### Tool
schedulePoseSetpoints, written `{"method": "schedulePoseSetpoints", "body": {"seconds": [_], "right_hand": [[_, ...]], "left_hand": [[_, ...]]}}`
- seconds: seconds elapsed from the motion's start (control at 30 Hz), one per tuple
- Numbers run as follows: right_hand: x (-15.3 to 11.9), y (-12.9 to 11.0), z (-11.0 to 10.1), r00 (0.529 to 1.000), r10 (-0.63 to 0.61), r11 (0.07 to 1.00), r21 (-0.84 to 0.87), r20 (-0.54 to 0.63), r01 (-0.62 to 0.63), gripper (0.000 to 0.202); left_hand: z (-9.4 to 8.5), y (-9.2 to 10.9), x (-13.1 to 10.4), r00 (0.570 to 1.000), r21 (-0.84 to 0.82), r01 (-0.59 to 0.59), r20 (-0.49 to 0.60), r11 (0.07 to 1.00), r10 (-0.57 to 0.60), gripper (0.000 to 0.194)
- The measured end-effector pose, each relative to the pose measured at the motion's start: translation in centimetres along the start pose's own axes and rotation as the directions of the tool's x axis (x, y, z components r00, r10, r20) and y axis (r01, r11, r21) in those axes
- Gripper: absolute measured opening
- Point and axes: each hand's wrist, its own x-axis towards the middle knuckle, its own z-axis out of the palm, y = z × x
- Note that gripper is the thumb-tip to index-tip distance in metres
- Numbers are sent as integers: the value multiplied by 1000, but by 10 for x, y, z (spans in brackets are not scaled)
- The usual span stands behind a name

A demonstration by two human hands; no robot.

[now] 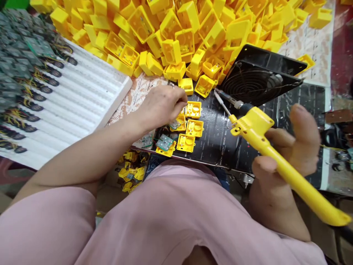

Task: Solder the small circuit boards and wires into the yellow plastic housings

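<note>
My left hand [164, 103] is over the small yellow cases, thumb and fingers pinched together; what lies between the fingertips is hidden. Below it, a yellow case [180, 121] is partly covered by a green circuit board. Another green board [165, 141] rests on the front-left case. Open cases [194, 127] sit beside these on the black mat [215, 147]. On the right, my right hand [289, 147] holds a yellow soldering tool [259, 129], its metal tip pointing up and left toward the case [204, 86] near the pile.
A large pile of yellow cases [171, 29] fills the back. A black fan [259, 77] stands behind the soldering tool. At left, a white ridged foam sheet [91, 88] holds many green boards [16, 59] with wired round parts. More yellow cases [131, 171] lie below the table edge.
</note>
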Motion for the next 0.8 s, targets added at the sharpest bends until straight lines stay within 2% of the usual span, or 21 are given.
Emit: {"method": "schedulePoseSetpoints", "body": {"seconds": [0.07, 0.17, 0.27, 0.33, 0.4, 0.5, 0.6, 0.67, 0.8], "right_hand": [[2, 1, -1, 993, 27, 999, -40, -114, -31, 64], [4, 8, 3, 962, -8, 999, -45, -273, -5, 50], [2, 15, 7, 943, 8, 1000, -14, -333, -13, 53], [-1, 18, 7, 949, 46, 998, -18, -312, -54, 53], [-5, 20, 4, 956, 74, 996, -27, -283, -85, 45], [-9, 21, -1, 985, 73, 997, -21, -159, -78, 32], [-8, 19, -2, 997, 80, 997, -17, 15, -80, 50], [-4, 16, 2, 996, 30, 999, -24, 87, -28, 51], [8, 13, 12, 972, -171, 985, 1, 162, 173, 30]], "left_hand": [[12, -1, 11, 1000, 48, 5, 11, 999, -5, 28], [22, 3, 21, 998, 72, 32, 48, 997, -35, 30], [21, 8, 19, 989, 81, 29, 139, 996, -40, 26], [18, 8, 12, 984, 56, -36, 176, 998, 26, 25], [15, 6, 3, 982, 32, -96, 169, 995, 90, 26], [14, 4, -6, 990, 80, -98, 113, 992, 89, 27], [17, 9, -7, 992, 158, -98, 92, 983, 84, 29], [19, 14, -6, 990, 212, -113, 103, 971, 93, 32], [24, 19, -6, 986, 307, -152, 120, 940, 120, 38]]}}
